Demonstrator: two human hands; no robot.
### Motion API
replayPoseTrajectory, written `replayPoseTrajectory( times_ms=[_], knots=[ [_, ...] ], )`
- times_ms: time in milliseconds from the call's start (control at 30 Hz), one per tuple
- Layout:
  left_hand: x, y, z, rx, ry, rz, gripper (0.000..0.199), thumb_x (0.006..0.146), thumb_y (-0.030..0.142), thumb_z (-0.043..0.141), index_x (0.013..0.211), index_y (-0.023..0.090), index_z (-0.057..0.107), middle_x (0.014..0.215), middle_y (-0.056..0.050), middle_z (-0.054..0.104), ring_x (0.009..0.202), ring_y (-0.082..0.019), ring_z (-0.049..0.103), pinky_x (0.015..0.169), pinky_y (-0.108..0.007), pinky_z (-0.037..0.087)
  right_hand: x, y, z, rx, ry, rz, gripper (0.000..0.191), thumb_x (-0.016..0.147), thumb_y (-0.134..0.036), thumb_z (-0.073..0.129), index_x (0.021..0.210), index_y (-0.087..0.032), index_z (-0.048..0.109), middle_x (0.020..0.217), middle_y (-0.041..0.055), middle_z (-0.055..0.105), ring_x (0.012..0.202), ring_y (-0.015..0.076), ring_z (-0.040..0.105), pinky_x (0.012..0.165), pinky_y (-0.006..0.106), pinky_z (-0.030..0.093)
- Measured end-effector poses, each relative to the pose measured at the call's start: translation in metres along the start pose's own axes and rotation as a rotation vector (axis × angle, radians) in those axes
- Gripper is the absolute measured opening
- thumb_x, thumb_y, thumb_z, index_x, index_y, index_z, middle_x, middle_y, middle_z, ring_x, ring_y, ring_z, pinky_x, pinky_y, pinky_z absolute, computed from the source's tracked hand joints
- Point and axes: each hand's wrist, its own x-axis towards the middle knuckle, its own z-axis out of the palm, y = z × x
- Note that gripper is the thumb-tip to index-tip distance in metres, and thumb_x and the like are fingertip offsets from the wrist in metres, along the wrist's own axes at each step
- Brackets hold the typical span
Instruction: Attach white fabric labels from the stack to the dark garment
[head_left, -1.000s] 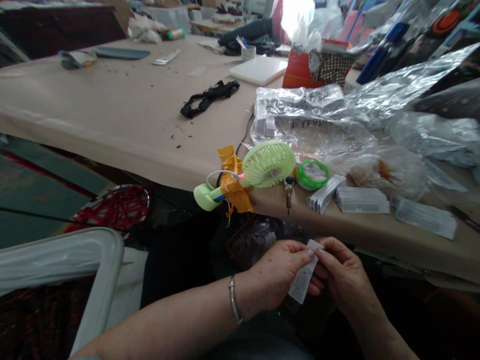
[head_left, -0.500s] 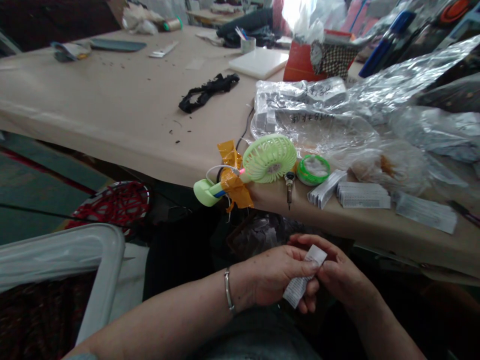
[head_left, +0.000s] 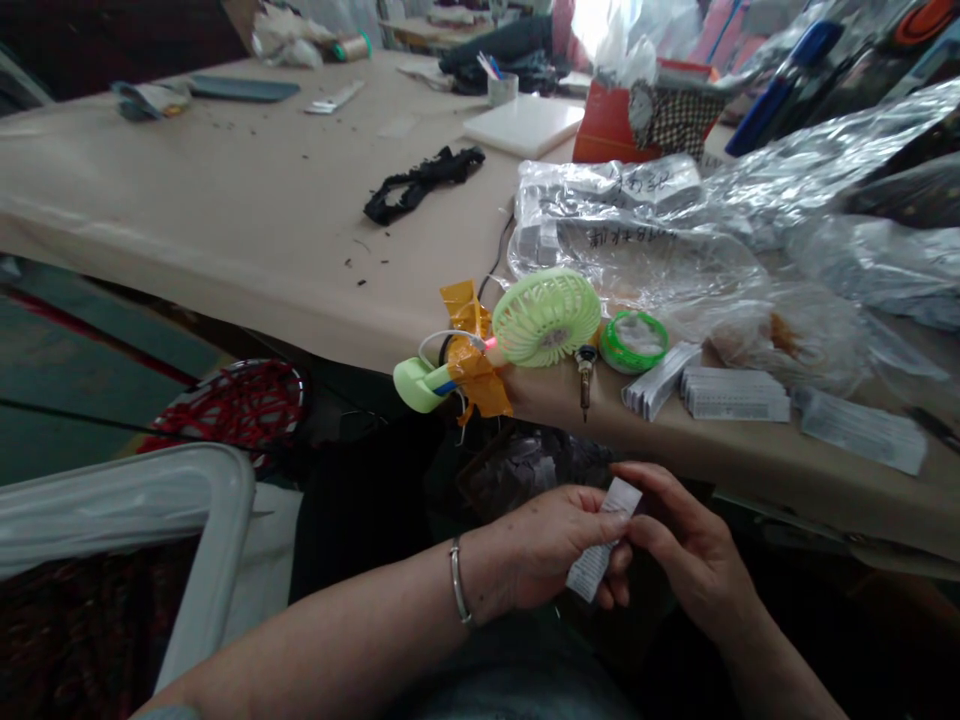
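A small white printed label (head_left: 591,570) is pinched in my left hand (head_left: 564,545), which wears a silver bracelet. My right hand (head_left: 694,550) is at the label's upper end, its thumb and fingers curved around that end; whether they grip anything is hidden. Above my hands, on the table edge, lie a fanned bundle of labels (head_left: 660,380), a second stack of labels (head_left: 735,394) and a third one (head_left: 862,428) to the right. A round green tub (head_left: 634,342) with white material stands beside a metal-tipped tool (head_left: 585,385).
A green fan (head_left: 546,318) is taped to the table edge (head_left: 225,220). Clear plastic bags (head_left: 637,250) cover the table's right side. Black fabric (head_left: 424,183) lies mid-table. A white bin (head_left: 225,520) stands at lower left, near a red-strapped round basket (head_left: 232,405).
My right hand has drawn slightly away from my left, and its fingers have lifted and parted a little. The label is still in my left hand. The view has shifted slightly.
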Motion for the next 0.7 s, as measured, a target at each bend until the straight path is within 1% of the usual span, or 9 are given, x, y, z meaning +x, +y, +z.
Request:
replayPoseTrajectory(
  times_ms=[33,100,167,233,367,433,533,633,700],
  knots=[
    [0.0,0.0,-0.001,-0.001,0.01,-0.001,0.031,0.074,0.044,0.067,0.078,0.016,0.055,0.058,0.004,0.052,0.047,-0.009,0.056,0.045,-0.021,0.043,-0.001,-0.002,-0.001,-0.126,0.031,-0.087,0.036,0.081,-0.032,0.063,0.117,-0.026,0.063,0.117,0.0067,0.063,0.107,0.0223,0.06,0.094,0.034,0.048],
    [0.0,0.0,-0.001,-0.004,0.03,-0.003,0.028,0.073,0.041,0.067,0.077,0.016,0.055,0.057,0.004,0.052,0.046,-0.01,0.055,0.045,-0.02,0.044,-0.001,-0.004,-0.001,-0.289,0.056,-0.211,0.035,0.083,-0.029,0.062,0.117,-0.025,0.063,0.12,0.0077,0.063,0.113,0.0236,0.058,0.097,0.035,0.047],
    [0.0,0.0,0.0,-0.012,0.043,0.0,0.025,0.072,0.038,0.067,0.077,0.016,0.055,0.056,0.004,0.051,0.045,-0.009,0.055,0.045,-0.02,0.043,-0.002,-0.005,0.001,-0.359,0.051,-0.27,0.033,0.085,-0.027,0.059,0.118,-0.024,0.063,0.119,0.0083,0.063,0.112,0.0228,0.06,0.095,0.034,0.049],
    [-0.001,-0.001,0.001,-0.015,0.048,0.005,0.023,0.072,0.035,0.066,0.077,0.015,0.056,0.056,0.004,0.051,0.045,-0.009,0.055,0.045,-0.019,0.043,-0.001,-0.005,0.003,-0.386,0.047,-0.286,0.032,0.086,-0.027,0.057,0.118,-0.024,0.062,0.117,0.0083,0.064,0.109,0.022,0.061,0.093,0.032,0.05],
    [-0.003,0.0,0.002,-0.019,0.063,0.005,0.02,0.072,0.033,0.064,0.077,0.015,0.056,0.056,0.004,0.051,0.045,-0.009,0.055,0.045,-0.019,0.043,0.0,-0.007,0.006,-0.386,0.069,-0.278,0.033,0.086,-0.028,0.057,0.118,-0.023,0.062,0.114,0.0081,0.066,0.106,0.0219,0.063,0.091,0.033,0.051],
    [-0.003,0.001,0.001,-0.022,0.067,0.0,0.02,0.072,0.033,0.065,0.077,0.015,0.056,0.056,0.004,0.052,0.045,-0.009,0.055,0.044,-0.019,0.042,0.0,-0.008,0.007,-0.375,0.06,-0.275,0.031,0.086,-0.028,0.058,0.115,-0.023,0.064,0.112,0.0078,0.067,0.104,0.0216,0.064,0.09,0.032,0.052],
    [-0.002,0.001,0.0,-0.019,0.066,-0.01,0.02,0.072,0.033,0.065,0.074,0.015,0.055,0.055,0.004,0.05,0.044,-0.008,0.054,0.043,-0.019,0.042,-0.001,-0.007,0.008,-0.344,0.06,-0.239,0.03,0.085,-0.031,0.058,0.113,-0.023,0.065,0.112,0.0079,0.068,0.104,0.0223,0.064,0.09,0.033,0.052],
    [-0.001,-0.001,-0.003,-0.025,0.038,0.002,0.025,0.073,0.037,0.065,0.074,0.015,0.054,0.056,0.004,0.05,0.045,-0.009,0.054,0.043,-0.019,0.042,-0.002,-0.007,0.01,-0.251,0.092,-0.123,0.034,0.084,-0.034,0.061,0.116,-0.024,0.063,0.113,0.0073,0.068,0.103,0.0227,0.065,0.09,0.034,0.052],
    [-0.001,-0.001,-0.004,-0.03,0.038,0.02,0.028,0.074,0.042,0.065,0.077,0.016,0.054,0.056,0.004,0.05,0.045,-0.009,0.054,0.044,-0.019,0.042,-0.001,-0.007,0.012,-0.105,0.103,-0.001,0.033,0.083,-0.037,0.062,0.113,-0.024,0.063,0.105,0.0062,0.07,0.093,0.0206,0.067,0.082,0.031,0.054]
  ],
)
